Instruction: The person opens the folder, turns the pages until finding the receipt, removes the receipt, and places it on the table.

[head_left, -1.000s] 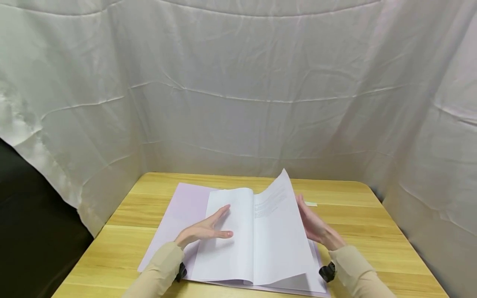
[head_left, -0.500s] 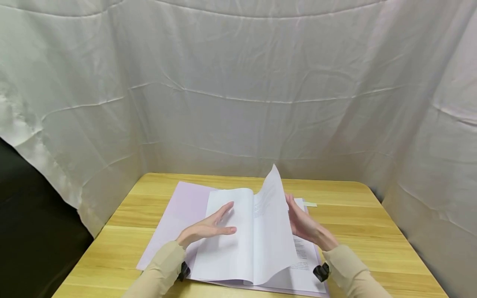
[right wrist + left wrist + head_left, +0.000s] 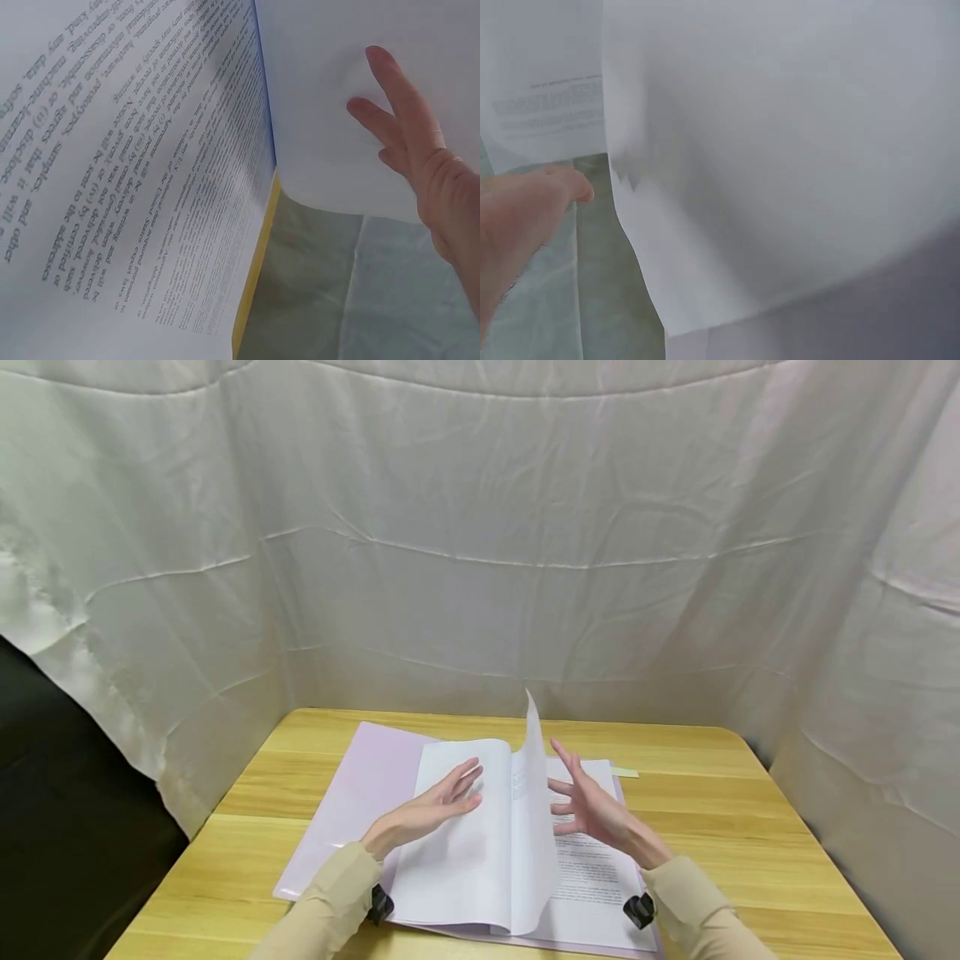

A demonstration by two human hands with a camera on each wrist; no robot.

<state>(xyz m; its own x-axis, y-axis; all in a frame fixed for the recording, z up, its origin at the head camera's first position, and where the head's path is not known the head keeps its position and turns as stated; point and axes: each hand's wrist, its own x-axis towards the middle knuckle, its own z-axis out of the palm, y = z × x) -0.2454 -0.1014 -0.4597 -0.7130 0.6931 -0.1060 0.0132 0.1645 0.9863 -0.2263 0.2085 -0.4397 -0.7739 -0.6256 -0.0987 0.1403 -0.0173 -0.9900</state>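
In the head view a stack of white printed pages (image 3: 592, 885) lies in an opened pale lilac folder (image 3: 352, 802). One sheet (image 3: 532, 852) stands nearly upright along the middle fold, its top corner highest. My right hand (image 3: 600, 810), fingers spread and straight, pushes against the back of that sheet; the right wrist view shows the fingertips (image 3: 380, 56) at its blank side. Over the turned blank pages (image 3: 442, 885) on the left, my left hand (image 3: 423, 814) hovers with relaxed fingers and holds nothing. Dense text covers the page (image 3: 150, 150) beneath the right hand.
The folder rests on a wooden table (image 3: 720, 827) near its front edge. A pale green tab (image 3: 625, 772) sticks out past the pages' right side. Grey-white curtains (image 3: 525, 568) hang behind and at both sides, with a black surface (image 3: 67, 810) at the far left.
The sheet has swung from leaning right to nearly upright as my right hand moved left with it, uncovering the printed page below. My left hand has shifted slightly right.
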